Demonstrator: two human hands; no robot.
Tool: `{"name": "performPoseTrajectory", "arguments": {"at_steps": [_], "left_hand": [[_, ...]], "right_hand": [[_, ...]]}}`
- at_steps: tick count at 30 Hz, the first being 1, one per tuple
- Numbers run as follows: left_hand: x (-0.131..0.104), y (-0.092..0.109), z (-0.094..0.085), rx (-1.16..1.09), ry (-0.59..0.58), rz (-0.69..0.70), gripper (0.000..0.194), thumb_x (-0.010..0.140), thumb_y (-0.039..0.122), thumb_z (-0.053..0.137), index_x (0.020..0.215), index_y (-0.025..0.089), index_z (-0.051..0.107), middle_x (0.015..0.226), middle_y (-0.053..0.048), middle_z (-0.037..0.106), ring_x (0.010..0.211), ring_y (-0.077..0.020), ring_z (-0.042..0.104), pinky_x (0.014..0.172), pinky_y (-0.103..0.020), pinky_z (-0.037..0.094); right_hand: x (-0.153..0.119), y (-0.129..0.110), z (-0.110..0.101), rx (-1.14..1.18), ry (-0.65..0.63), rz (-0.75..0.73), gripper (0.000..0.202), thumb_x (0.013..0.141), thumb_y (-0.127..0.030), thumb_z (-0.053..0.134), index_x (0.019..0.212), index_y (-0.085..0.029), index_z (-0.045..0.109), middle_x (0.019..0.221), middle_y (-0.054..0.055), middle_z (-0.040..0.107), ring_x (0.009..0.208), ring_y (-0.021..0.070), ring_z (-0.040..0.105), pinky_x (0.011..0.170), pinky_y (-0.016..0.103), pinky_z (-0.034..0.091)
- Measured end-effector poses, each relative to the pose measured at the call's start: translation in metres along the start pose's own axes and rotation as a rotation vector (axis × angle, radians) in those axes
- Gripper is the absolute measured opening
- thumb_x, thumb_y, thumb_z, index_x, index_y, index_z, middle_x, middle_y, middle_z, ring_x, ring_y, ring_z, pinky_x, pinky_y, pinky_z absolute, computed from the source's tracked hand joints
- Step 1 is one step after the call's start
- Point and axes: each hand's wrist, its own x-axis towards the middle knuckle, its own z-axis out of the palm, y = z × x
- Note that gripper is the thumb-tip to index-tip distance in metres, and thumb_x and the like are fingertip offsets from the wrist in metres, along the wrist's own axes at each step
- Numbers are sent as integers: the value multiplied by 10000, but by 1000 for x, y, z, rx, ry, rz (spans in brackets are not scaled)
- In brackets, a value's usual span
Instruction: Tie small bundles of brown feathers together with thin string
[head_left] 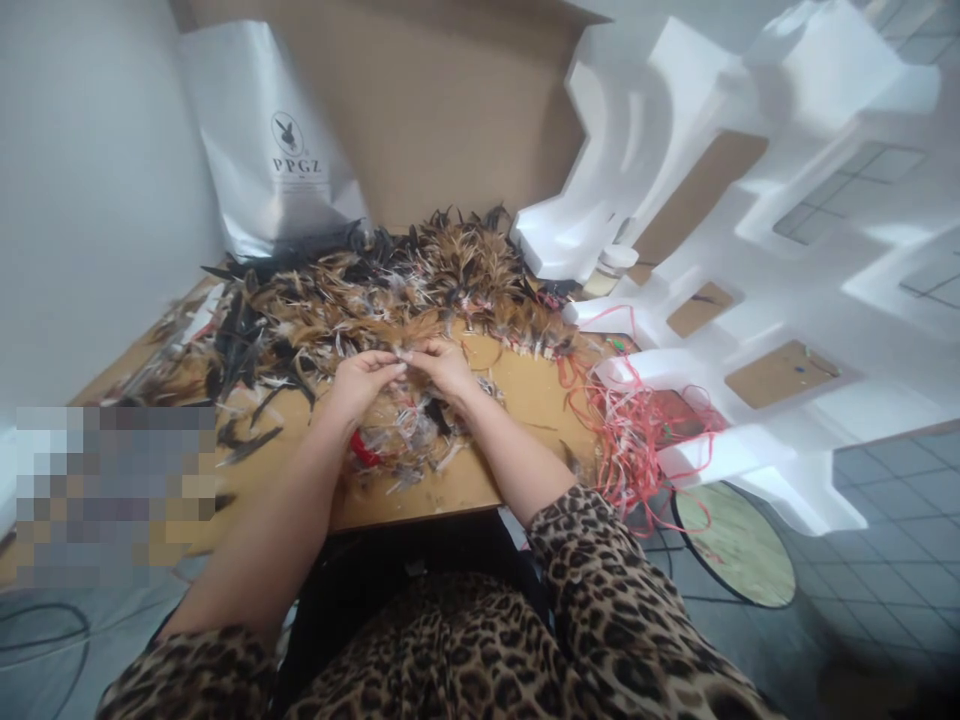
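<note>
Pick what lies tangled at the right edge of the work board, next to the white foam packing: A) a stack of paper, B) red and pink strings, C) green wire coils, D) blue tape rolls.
B: a loose tangle of red and pink strings spills over the board edge beside the white foam packing.

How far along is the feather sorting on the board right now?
Looks done: a row of brown feathers lies ranged along the board's far edge. In hand: the left hand and right hand meet, pinching a small feather piece at their fingertips over a scrap heap. Left: a loose tangle of dark and brown feathers on the left and red strings on the right.
</note>
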Motion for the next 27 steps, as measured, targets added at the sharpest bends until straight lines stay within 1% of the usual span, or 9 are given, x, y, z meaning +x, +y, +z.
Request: {"name": "performPoseTrajectory", "arguments": {"at_steps": [5,8,10,13,15,18,23,25,27], "left_hand": [[-5,7,-2,-223,-157,-140,242,509,174,786,703,102,660,584,-16,631,523,-59,575,525,-144,440],[-7,9,-2,-302,-200,-190,229,511,159,785,695,105,660,602,-16,637,521,-50,573,522,-132,442],[-7,8,-1,-281,-178,-190,229,526,169,779,712,111,658,627,-26,650,544,-63,591,535,-142,455],[-6,8,1,-166,-105,-138,241,547,203,770,738,114,653,657,-43,665,585,-94,618,557,-172,473],[-6,7,1,-106,-71,-108,240,543,221,770,720,114,648,648,-44,664,568,-96,614,547,-178,466],[-7,8,0,-92,-78,-95,217,528,222,773,653,115,632,614,-40,656,542,-91,601,529,-175,446],[-8,7,1,-152,-157,-89,199,530,219,770,619,121,621,602,-37,656,550,-98,603,566,-195,463],[-8,6,3,-115,-120,-82,200,552,235,761,655,121,633,632,-43,666,567,-102,611,568,-197,468],[-7,4,5,-30,-47,-37,243,581,268,747,752,121,659,690,-53,679,613,-115,628,578,-205,477]], "right_hand": [[-1,2,0,212,-175,109,309,498,-300,788,646,-149,561,610,-31,631,559,96,575,606,245,471],[-1,3,0,242,-200,128,317,494,-305,794,651,-152,566,614,-28,639,559,94,577,611,241,477],[0,4,0,214,-156,119,315,495,-314,792,651,-152,571,611,-30,638,555,90,573,601,231,470],[1,5,-1,89,-67,31,283,518,-315,775,623,-147,574,581,-45,615,525,63,540,576,198,439],[1,4,-2,20,-54,-16,268,533,-319,763,609,-142,576,574,-49,607,519,53,526,572,185,426],[-1,2,-3,47,-123,21,281,530,-330,764,624,-144,574,581,-41,615,531,66,542,582,199,436],[-2,3,-3,168,-252,118,305,532,-340,768,665,-154,566,553,-38,603,513,89,551,576,231,446],[1,6,-3,140,-205,107,313,525,-347,769,658,-148,567,566,-34,602,521,82,543,573,221,433],[5,5,-7,84,-101,70,314,522,-354,762,650,-140,571,589,-32,602,531,67,525,574,204,413]]}}
